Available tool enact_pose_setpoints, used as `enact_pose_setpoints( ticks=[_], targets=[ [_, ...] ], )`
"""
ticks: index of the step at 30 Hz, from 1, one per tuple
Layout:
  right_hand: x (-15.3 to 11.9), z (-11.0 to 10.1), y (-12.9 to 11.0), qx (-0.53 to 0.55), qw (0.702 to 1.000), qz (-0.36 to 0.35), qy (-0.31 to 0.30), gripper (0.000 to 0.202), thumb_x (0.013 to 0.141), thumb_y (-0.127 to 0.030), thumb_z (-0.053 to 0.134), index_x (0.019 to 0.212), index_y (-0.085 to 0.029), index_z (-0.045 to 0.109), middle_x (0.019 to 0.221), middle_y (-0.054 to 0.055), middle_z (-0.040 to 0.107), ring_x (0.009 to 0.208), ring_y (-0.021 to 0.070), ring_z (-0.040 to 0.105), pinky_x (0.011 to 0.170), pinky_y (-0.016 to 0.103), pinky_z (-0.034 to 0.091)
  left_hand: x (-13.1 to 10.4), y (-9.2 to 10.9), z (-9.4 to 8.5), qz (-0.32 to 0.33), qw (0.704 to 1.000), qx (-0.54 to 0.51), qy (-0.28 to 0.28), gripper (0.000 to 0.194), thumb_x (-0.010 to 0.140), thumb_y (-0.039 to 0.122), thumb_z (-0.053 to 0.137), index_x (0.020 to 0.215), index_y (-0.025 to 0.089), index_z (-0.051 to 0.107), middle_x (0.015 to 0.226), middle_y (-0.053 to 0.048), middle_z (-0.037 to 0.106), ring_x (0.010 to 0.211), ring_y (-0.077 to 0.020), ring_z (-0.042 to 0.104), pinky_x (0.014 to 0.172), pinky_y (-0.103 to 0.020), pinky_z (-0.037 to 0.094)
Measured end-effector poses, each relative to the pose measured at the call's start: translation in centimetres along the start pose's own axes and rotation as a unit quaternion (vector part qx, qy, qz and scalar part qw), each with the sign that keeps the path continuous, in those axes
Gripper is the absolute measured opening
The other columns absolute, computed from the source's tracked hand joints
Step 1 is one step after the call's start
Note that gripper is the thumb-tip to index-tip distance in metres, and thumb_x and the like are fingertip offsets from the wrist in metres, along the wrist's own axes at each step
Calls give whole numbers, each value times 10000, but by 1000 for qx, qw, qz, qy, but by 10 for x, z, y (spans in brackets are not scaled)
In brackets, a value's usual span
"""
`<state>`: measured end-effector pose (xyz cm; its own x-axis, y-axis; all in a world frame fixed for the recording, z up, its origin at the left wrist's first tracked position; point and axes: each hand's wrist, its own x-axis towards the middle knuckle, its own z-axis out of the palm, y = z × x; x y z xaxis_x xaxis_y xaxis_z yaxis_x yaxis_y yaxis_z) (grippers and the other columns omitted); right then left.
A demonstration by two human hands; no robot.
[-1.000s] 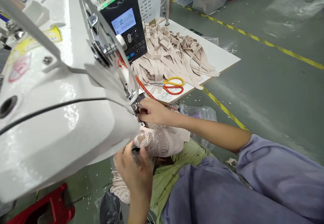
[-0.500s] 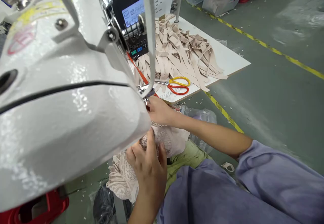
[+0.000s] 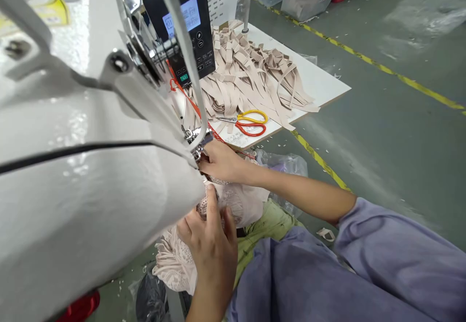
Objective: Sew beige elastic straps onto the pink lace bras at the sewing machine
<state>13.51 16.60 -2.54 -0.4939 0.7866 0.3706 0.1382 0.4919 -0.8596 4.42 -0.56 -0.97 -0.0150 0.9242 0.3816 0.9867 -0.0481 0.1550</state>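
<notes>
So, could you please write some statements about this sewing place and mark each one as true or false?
1. The scissors lie on the white board. True.
2. Both scissor handles are yellow. False: one is yellow, the other red.
3. The right hand is beside the metal parts of the sewing machine. True.
4. The left hand holds the scissors. False: it touches the pale lace fabric.
5. The control panel's screen is dark. False: it is lit.
</notes>
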Motion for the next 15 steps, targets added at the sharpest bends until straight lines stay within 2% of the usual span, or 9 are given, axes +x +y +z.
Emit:
enact_pose_setpoints(
  ticks=[5, 8, 11, 13, 15],
  targets=[
    [-3, 1, -1, 22, 1000, 7, 16, 74, 770, -108, 552, 808, -171, 539, 893, 12, 565, 730, 120, 484, 678, 252, 394, 0, 1, 0, 4, 1000, 12, 3, 510, 901, 257, 612, 1396, 164, 535, 1348, -217, 472, 1257, -348, 459, 1057, -500, 337],
    [-14, 2, 1, 64, 997, 23, 36, 84, 838, -193, 597, 918, -171, 578, 994, 24, 580, 673, 94, 475, 642, 243, 397, -5, -7, 0, -8, 999, -12, 37, 498, 887, 276, 636, 1364, 172, 541, 1339, -208, 493, 1264, -345, 470, 1069, -506, 340],
    [-35, 0, 4, 96, 991, 65, 70, 210, 896, -328, 613, 1040, -179, 580, 1073, 50, 577, 698, 95, 508, 619, 238, 408, -11, -23, 3, -91, 989, -89, 82, 519, 886, 339, 639, 1358, 164, 512, 1358, -207, 480, 1302, -340, 445, 1085, -495, 356],
    [-52, -1, 7, 101, 986, 103, 79, 234, 917, -370, 594, 1058, -183, 576, 1033, 51, 592, 742, 115, 538, 642, 246, 428, -13, -34, 9, -192, 956, -207, 82, 502, 927, 410, 569, 1359, 167, 494, 1345, -188, 504, 1289, -308, 477, 1077, -449, 393],
    [-70, -3, 11, 98, 985, 129, 66, 243, 928, -406, 578, 1039, -190, 580, 969, 45, 609, 776, 137, 563, 676, 263, 450, -10, -44, 18, -282, 887, -363, 54, 477, 952, 499, 491, 1303, 179, 539, 1235, -150, 593, 1189, -272, 568, 1016, -390, 456]
  ],
)
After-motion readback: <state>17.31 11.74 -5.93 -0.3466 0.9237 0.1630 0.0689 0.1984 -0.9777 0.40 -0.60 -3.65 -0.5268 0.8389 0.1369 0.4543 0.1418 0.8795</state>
